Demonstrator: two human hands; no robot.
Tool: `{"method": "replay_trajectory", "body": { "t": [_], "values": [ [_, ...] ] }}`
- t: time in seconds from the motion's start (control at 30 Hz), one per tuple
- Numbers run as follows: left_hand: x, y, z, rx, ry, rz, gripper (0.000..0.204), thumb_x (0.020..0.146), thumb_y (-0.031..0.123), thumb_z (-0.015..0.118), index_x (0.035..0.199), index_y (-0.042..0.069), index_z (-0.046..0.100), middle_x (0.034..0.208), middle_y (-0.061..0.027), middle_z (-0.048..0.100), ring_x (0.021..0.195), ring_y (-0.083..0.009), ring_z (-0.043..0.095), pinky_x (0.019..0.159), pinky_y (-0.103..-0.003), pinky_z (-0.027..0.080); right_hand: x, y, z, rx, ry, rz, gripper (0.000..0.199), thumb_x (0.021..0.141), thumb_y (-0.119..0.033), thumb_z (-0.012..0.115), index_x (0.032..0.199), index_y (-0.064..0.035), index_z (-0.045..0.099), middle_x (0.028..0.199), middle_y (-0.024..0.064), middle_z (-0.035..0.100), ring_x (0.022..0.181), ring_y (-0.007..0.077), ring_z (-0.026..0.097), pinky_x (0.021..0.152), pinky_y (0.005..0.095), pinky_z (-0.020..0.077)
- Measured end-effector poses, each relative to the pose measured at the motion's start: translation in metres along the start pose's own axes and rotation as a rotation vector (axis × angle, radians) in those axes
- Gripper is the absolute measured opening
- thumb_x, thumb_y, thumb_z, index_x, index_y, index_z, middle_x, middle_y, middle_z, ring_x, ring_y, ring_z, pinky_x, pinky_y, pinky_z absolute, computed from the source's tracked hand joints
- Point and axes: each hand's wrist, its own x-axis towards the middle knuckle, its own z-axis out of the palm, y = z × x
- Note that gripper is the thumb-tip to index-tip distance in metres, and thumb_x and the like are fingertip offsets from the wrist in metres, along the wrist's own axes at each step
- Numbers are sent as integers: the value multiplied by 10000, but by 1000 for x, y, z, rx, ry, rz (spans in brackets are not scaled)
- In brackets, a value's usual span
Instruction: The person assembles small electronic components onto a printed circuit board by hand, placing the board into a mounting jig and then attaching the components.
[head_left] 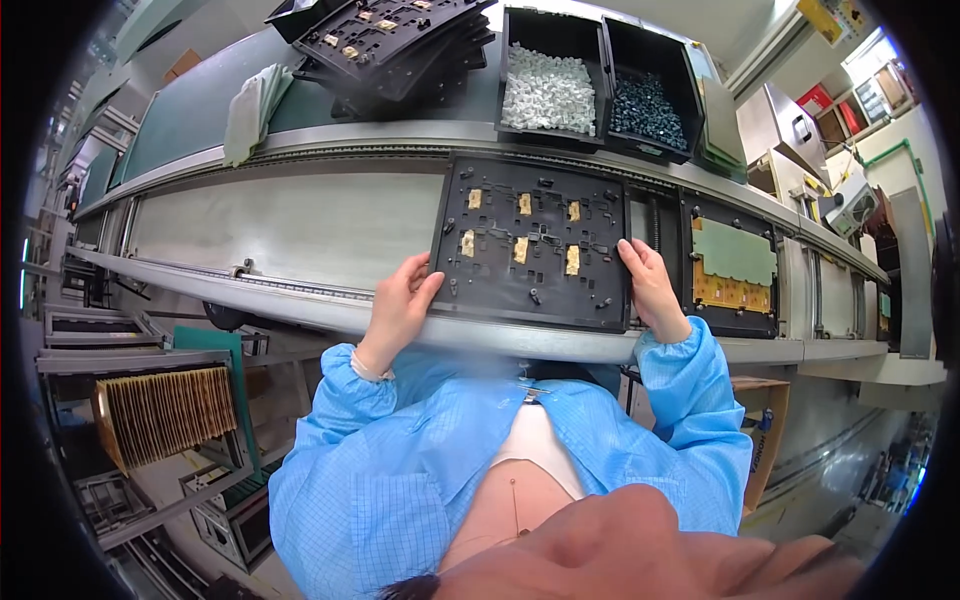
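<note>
A black carrier tray point(532, 243) with several small gold-coloured parts in its pockets lies on the conveyor line in front of me. My left hand point(403, 301) grips its lower left edge. My right hand point(648, 283) holds its right edge, fingers resting on the rim. Both arms wear light blue sleeves.
A second carrier point(732, 267) with a green and yellow board sits to the right on the conveyor point(290, 232). Behind are a stack of black trays point(395, 42), a bin of white parts point(548, 90), a bin of dark parts point(646, 108) and a folded cloth point(254, 106). A rack of tan boards point(165, 411) stands lower left.
</note>
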Motion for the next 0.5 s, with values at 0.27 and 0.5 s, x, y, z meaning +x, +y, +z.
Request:
{"method": "replay_trajectory", "body": {
  "t": [0.27, 0.5],
  "values": [
    [8, -5, 3, 116, 60, 110, 310, 956, 111, 622, 1232, -24, 579, 982, -162, 734, 896, -230, 729, 754, -303, 546, -2, -1, 2, -9, 13, -66, 335, 1020, -241, 579, 1193, 44, 556, 1087, 76, 669, 945, 109, 640, 844, 244, 534],
    [5, -5, 5, 213, 95, 124, 320, 954, 132, 629, 1233, -18, 580, 969, -182, 727, 879, -274, 727, 743, -325, 545, 2, -1, 6, -39, 75, -80, 382, 1015, -237, 586, 1232, 74, 536, 1099, 78, 663, 963, 108, 628, 853, 236, 522]
  ]
}}
